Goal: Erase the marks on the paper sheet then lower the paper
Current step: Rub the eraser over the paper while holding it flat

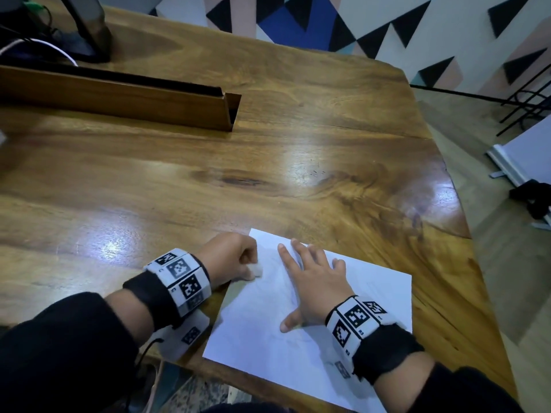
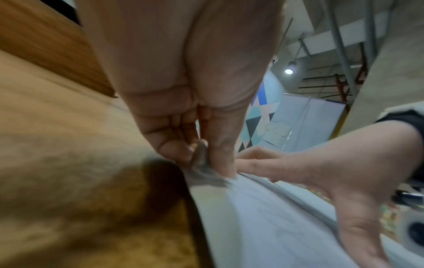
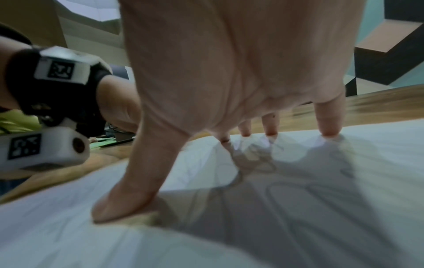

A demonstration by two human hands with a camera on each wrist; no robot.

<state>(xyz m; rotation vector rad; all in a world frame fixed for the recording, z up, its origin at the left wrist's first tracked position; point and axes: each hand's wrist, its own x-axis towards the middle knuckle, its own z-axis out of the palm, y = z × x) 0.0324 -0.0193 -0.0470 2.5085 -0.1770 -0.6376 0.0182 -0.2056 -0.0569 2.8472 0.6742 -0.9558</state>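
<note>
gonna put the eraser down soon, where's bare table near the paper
Bare wood lies beyond the paper sheet, between its far edge and the wooden divider, and left of the left hand that pinches the eraser. A narrower strip runs right of the sheet to the table edge. The sheet itself is crowded: the right hand presses it flat.

White paper sheet (image 1: 343, 347), glossy brown wooden table (image 1: 208, 180), black-and-white checkered wristbands (image 1: 179, 281), black sleeves (image 1: 59, 347)
</note>
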